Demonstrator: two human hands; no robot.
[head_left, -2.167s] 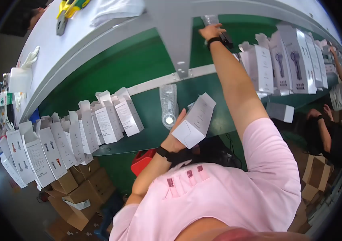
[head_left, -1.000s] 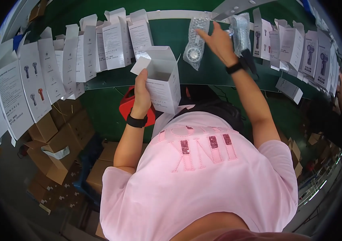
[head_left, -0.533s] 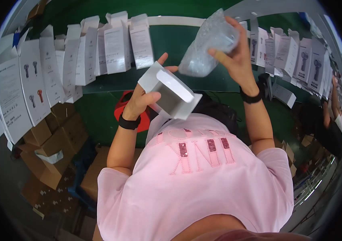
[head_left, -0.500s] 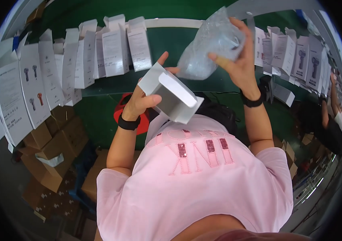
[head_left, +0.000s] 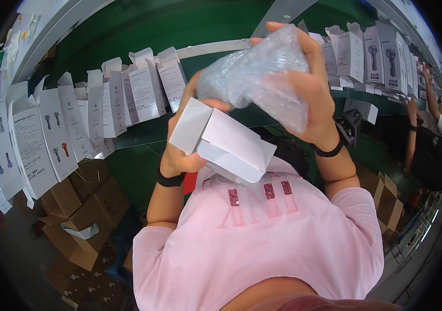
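A small white box [head_left: 234, 137], tilted in front of my chest, is gripped by my left hand [head_left: 177, 150], its thumb on the near side. Just beyond it my right hand [head_left: 317, 103] is closed round a crumpled bubble-wrap bundle [head_left: 254, 67]; what lies inside the wrap cannot be made out. The bundle's left end reaches the raised fingers of my left hand, behind the box. Each wrist wears a black band.
Rows of upright white printed boxes with raised flaps stand on the left [head_left: 50, 135] and right [head_left: 371, 54] of the green table. A black device [head_left: 353, 122] sits near my right wrist. Brown cartons [head_left: 83, 212] fill the lower left. A person in dark clothing [head_left: 428, 155] works at far right.
The bubble-wrap bundle has come closer to the box and turned, its left end now at my left hand. The white box has rotated, showing its outer side rather than its opening.
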